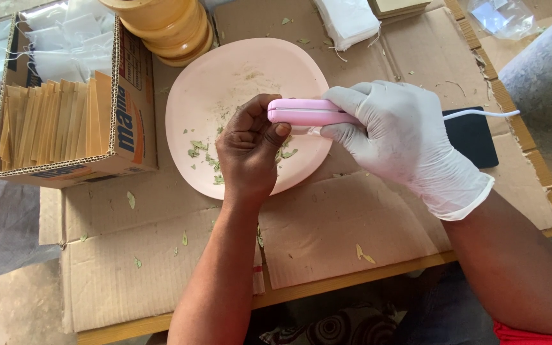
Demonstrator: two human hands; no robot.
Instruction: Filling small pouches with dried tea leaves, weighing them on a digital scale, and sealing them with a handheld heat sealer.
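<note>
From the head camera, the right hand, in a white disposable glove, has its grip wrapped tight around the back end of a pink handheld sealer, which lies roughly level and points toward nine o'clock; a white cord leaves the tool toward three o'clock. The bare left hand is curled in a narrow pinch right at the sealer's tip, thumb and fingers closed together against it; whether anything sits between those fingers cannot be told, since they hide the spot. Both hands hover over the three-o'clock half of a pale pink plate, which carries scattered bits of dried green leaf near its six-o'clock edge, just at nine o'clock of the left hand. The plate rests on flattened cardboard sheets that cover the bench, with more leaf crumbs strewn about. At nine o'clock of the plate stands an open cardboard box packed with upright tan paper sleeves and white bags behind them. At twelve o'clock, touching the plate's rim, is a stack of yellowish rolls. A pile of white pouches lies at one o'clock, and a dark flat slab sits under the cord at three o'clock.
</note>
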